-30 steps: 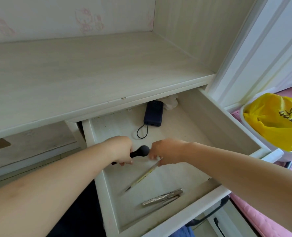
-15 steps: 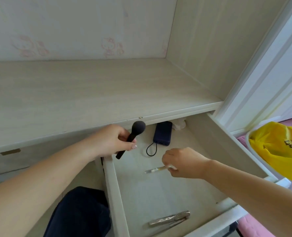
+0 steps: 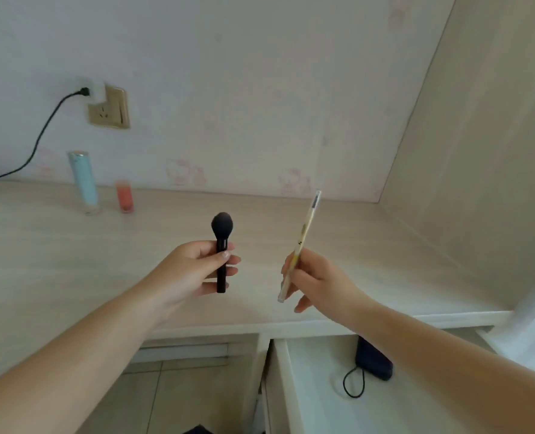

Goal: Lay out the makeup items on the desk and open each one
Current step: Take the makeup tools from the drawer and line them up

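The left hand [image 3: 194,270] gripped a black brush [image 3: 221,245] upright above the counter [image 3: 72,261], near its front edge. The right hand [image 3: 317,281] pinched a slim pencil [image 3: 302,242], tilted, just beside. Two tubes [image 3: 84,183] stood toward the back left corner.

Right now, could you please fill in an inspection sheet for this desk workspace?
Surface: pale wooden desk, mostly bare.
Job's things: black makeup brush and slim pencil, both held above the desk; blue tube and orange bottle upright at the back.
Clutter: dark pouch in the open drawer.
Grippers: left hand grips the brush; right hand grips the pencil.
Cables: black cable plugged into the wall.
Surroundings: wall socket.
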`<state>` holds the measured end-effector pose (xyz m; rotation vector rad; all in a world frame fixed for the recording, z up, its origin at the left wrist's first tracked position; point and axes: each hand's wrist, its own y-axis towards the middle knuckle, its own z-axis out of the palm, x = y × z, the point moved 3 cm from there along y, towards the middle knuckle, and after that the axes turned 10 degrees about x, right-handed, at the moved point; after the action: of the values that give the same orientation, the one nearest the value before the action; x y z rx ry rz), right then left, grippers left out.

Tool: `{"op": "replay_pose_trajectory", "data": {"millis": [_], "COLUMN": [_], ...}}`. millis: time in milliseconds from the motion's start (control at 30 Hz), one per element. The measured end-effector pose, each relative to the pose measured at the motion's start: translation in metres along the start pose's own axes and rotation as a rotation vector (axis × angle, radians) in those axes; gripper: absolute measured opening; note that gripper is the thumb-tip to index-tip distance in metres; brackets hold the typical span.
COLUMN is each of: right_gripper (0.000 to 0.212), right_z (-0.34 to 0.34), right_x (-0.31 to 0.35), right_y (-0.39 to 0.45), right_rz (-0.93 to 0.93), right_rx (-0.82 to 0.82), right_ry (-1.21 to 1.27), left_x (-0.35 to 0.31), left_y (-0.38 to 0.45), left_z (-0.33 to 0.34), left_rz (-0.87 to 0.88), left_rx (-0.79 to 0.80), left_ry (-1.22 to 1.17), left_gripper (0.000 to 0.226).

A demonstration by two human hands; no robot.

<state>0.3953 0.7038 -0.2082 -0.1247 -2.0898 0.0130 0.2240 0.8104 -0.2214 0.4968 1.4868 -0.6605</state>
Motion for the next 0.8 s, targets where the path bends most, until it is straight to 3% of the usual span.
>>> {"op": "replay_pose_trajectory", "data": {"millis": [100, 267, 467, 567, 800], "right_gripper": [0.022, 0.024, 0.018, 0.041, 0.048], "right_z": [0.021, 0.057, 0.087, 0.092, 0.102], "right_x": [0.016, 0.019, 0.021, 0.022, 0.021], "right_y": [0.051, 0.126, 0.198, 0.221, 0.268], "right_rz": [0.093, 0.185, 0.13, 0.098, 0.059], "right_rx": [0.065, 0.084, 0.039, 0.016, -0.008], "right_ry": [0.037, 0.001, -0.063, -0.191, -0.387], "left_x": [0.0, 0.007, 0.01, 0.015, 0.019], "left_y": [0.005, 0.025, 0.066, 0.09, 0.128], "left_z": [-0.041, -0.108, -0.177, -0.199, -0.215], "left_rz": [-0.026, -0.032, -0.009, -0.016, -0.064], "left_rx": [-0.059, -0.12, -0.307, -0.419, -0.62], "left_ry": [-0.092, 0.034, 0.274, 0.479, 0.827], "left_gripper": [0.019, 0.021, 0.017, 0.017, 0.014]}}
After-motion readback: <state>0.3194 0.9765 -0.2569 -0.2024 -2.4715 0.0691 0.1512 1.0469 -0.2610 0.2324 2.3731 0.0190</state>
